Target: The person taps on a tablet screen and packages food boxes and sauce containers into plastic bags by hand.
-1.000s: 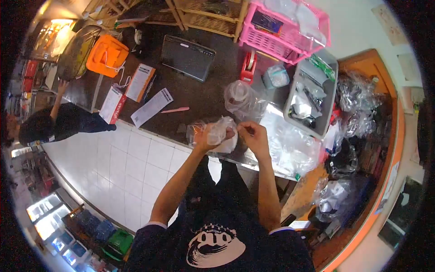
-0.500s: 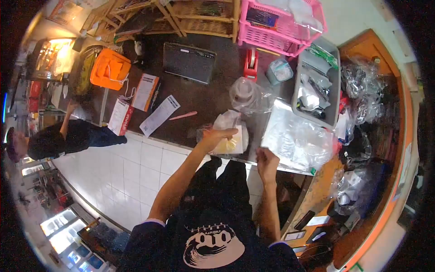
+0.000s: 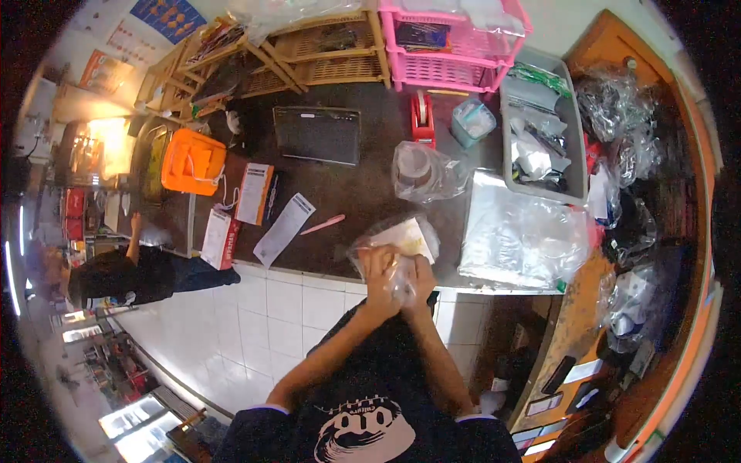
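A clear plastic bag [image 3: 428, 228] lies at the front edge of the dark table, with a white card or packet [image 3: 407, 235] bearing a yellowish print in or under it. My left hand [image 3: 378, 270] is closed on the near side of the bag, fingers curled into the plastic. Close beside it, my right hand [image 3: 417, 284] grips the same bunched plastic, its fingers partly hidden. Whatever else the bag holds is covered by my hands. A pink pen [image 3: 323, 224] lies to the left, and a loose roll in clear plastic [image 3: 417, 166] sits just beyond.
Flat clear plastic bags [image 3: 517, 231] lie to the right, below a grey bin [image 3: 580, 174] of packets. Farther back are a red tape dispenser [image 3: 423, 119], a black laptop [image 3: 317, 135] and an orange container [image 3: 193, 160]. Another person [image 3: 131, 274] stands at left.
My right hand has moved left from the table edge to meet my left hand at the plastic bag. My left hand has drawn nearer to me, and the view has shifted.
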### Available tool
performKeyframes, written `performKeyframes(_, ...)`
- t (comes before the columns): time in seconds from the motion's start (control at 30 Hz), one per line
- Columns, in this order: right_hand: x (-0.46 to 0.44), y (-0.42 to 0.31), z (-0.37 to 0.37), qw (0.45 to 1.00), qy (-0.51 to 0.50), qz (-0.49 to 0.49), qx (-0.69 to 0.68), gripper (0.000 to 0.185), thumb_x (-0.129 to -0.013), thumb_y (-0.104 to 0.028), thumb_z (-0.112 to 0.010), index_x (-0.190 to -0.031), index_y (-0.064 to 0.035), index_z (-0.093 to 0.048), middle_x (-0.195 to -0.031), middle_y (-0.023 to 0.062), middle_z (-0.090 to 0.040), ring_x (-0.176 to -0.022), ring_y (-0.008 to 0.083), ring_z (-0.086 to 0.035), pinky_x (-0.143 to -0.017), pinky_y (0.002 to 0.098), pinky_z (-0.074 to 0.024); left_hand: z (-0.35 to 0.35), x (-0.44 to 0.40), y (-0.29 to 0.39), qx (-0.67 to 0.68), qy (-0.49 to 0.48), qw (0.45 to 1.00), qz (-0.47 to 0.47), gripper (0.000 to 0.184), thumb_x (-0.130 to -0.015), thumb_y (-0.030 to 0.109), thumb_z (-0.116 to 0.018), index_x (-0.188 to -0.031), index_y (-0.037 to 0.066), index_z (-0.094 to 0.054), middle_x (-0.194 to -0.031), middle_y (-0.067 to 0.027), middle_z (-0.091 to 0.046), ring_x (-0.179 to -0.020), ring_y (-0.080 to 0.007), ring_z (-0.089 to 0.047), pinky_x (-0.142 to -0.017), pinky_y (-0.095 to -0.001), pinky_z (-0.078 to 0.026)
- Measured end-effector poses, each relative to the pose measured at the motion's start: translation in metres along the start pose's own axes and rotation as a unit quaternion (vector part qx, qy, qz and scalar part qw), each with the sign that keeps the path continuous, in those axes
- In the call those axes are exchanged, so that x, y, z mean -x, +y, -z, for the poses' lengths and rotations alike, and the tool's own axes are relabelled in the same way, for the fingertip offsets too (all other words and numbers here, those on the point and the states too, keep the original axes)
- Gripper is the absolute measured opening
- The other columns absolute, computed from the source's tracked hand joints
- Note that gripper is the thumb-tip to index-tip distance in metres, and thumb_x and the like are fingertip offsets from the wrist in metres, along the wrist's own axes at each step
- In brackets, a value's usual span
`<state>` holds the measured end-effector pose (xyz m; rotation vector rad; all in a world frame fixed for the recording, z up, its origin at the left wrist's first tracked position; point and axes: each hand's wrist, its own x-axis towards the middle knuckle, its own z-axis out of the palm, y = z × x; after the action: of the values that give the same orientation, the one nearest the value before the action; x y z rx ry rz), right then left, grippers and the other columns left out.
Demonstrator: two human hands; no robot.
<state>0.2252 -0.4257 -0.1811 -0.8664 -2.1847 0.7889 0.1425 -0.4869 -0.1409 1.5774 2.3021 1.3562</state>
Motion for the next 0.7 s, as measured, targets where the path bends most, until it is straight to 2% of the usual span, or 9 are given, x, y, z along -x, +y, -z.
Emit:
performKeyframes(0.07,0.000,-0.008,-0.004,0.995,0.059,0.010,0.075,0.022,-0.076,-0.016,-0.069,-0.096,-0.0088,-0.063,-0.089,0.0083,-0.061,-0.082,0.0283,-0.060,-0.059,0.0391,-0.0515,-0.006,0.004,0.007,0.004,0.053,0.998,0.018,0.050,-0.092,0.021,-0.059,-0.134,0.000,-0.044,-0.120,-0.0163,-0.052,-0.110,-0.0279,-0.050,-0.099,-0.0435,-0.037)
performKeyframes(0.13,0.001,-0.005,-0.009,0.995,0.055,0.008,0.088,0.023,-0.076,-0.015,-0.067,-0.098,-0.0092,-0.064,-0.092,0.0076,-0.062,-0.084,0.0279,-0.061,-0.059,0.0373,-0.0518,-0.006,0.006,0.013,0.237,0.051,0.944,0.223,0.049,-0.093,0.020,-0.060,-0.135,0.000,-0.044,-0.112,-0.0094,-0.055,-0.100,-0.0184,-0.052,-0.089,-0.0323,-0.042)
performKeyframes(0.17,0.006,-0.006,-0.010,0.997,0.043,-0.016,0.066,0.023,-0.077,-0.014,-0.068,-0.099,-0.0069,-0.064,-0.092,0.0098,-0.061,-0.083,0.0295,-0.060,-0.063,0.0386,-0.0505,-0.005,0.007,0.016,0.355,0.067,0.872,0.331,0.048,-0.093,0.019,-0.062,-0.134,-0.001,-0.046,-0.108,-0.0057,-0.057,-0.094,-0.0133,-0.054,-0.083,-0.0263,-0.044)
performKeyframes(0.3,-0.010,-0.027,0.009,0.998,0.018,-0.053,0.035,0.031,-0.072,-0.005,-0.067,-0.104,-0.0068,-0.065,-0.100,0.0105,-0.062,-0.091,0.0304,-0.060,-0.074,0.0383,-0.0516,0.004,0.005,0.001,0.417,0.028,0.794,0.442,0.041,-0.093,0.015,-0.060,-0.129,-0.001,-0.051,-0.102,-0.0037,-0.060,-0.085,-0.0120,-0.053,-0.081,-0.0268,-0.045)
performKeyframes(0.43,-0.025,-0.034,0.023,0.995,-0.006,-0.104,0.006,0.023,-0.077,0.002,-0.066,-0.100,-0.0040,-0.063,-0.096,0.0140,-0.062,-0.091,0.0333,-0.059,-0.075,0.0399,-0.0495,0.006,0.007,-0.006,0.321,-0.007,0.888,0.330,0.033,-0.091,0.007,-0.054,-0.123,-0.002,-0.057,-0.095,-0.0033,-0.059,-0.079,-0.0095,-0.052,-0.073,-0.0236,-0.044)
performKeyframes(0.53,-0.032,-0.033,0.028,0.983,-0.029,-0.171,-0.061,0.016,-0.083,0.002,-0.063,-0.098,-0.0034,-0.062,-0.094,0.0147,-0.061,-0.088,0.0354,-0.059,-0.073,0.0405,-0.0494,0.005,0.030,-0.024,0.440,-0.045,0.792,0.421,0.039,-0.093,0.015,-0.059,-0.129,0.000,-0.056,-0.117,-0.0086,-0.062,-0.099,-0.0151,-0.059,-0.086,-0.0278,-0.046)
performKeyframes(0.57,-0.030,-0.033,0.028,0.973,-0.033,-0.216,-0.076,0.009,-0.089,-0.001,-0.063,-0.097,-0.0010,-0.061,-0.093,0.0140,-0.062,-0.084,0.0299,-0.061,-0.074,0.0374,-0.0499,0.002,0.037,-0.026,0.402,-0.065,0.802,0.437,0.039,-0.093,0.015,-0.059,-0.129,0.001,-0.057,-0.121,-0.0104,-0.062,-0.104,-0.0180,-0.059,-0.091,-0.0307,-0.045)
performKeyframes(0.67,-0.030,-0.034,0.023,0.916,0.016,-0.346,-0.204,0.008,-0.093,-0.006,-0.064,-0.096,0.0002,-0.060,-0.091,0.0112,-0.064,-0.084,0.0218,-0.062,-0.077,0.0331,-0.0495,0.007,0.023,-0.017,0.289,-0.061,0.890,0.347,0.043,-0.088,0.012,-0.064,-0.129,0.003,-0.058,-0.129,-0.0144,-0.060,-0.116,-0.0267,-0.058,-0.102,-0.0377,-0.042)
performKeyframes(0.7,-0.030,-0.031,0.021,0.921,0.028,-0.329,-0.204,0.011,-0.095,-0.009,-0.064,-0.095,0.0010,-0.061,-0.092,0.0082,-0.066,-0.083,0.0167,-0.061,-0.077,0.0299,-0.0495,0.008,0.017,-0.018,0.239,-0.056,0.930,0.275,0.042,-0.086,0.004,-0.064,-0.128,0.003,-0.059,-0.123,-0.0122,-0.061,-0.108,-0.0215,-0.059,-0.095,-0.0339,-0.046)
